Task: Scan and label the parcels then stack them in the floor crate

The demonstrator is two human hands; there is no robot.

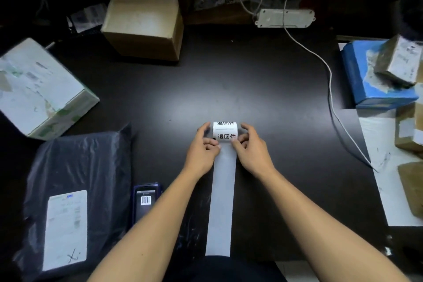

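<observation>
Parcels ring the dark table (251, 80), and going from 9 o'clock across to 3 o'clock the first is a white box with green print (39, 89), tilted at about 9 o'clock. Below it, at 7 o'clock, lies a black poly mailer (91, 167) with a white shipping label (66, 229) on its near end. Just beside the mailer's right edge, at about 7 o'clock, a handheld scanner (146, 201) lies flat with a barcode on its screen. At 11 o'clock stands a plain brown carton (144, 25). At the centre of the table sits the label roll (226, 131), printed with 2 visible rows of black characters, and a bare strip of backing paper (220, 201) runs from it straight toward 6 o'clock. The left hand (202, 146) grips the roll's left end, its fingers curled and pinching at the label's lower left corner. The right hand (250, 144) grips the roll's right end, fingertips pinching the label's lower right corner. At 12 to 1 o'clock a white power strip (285, 18) lies with a white cable (329, 80) trailing toward 4 o'clock. At 3 o'clock a blue box (366, 80) carries a small taped carton (399, 62), with more brown parcels (409, 128) below.
</observation>
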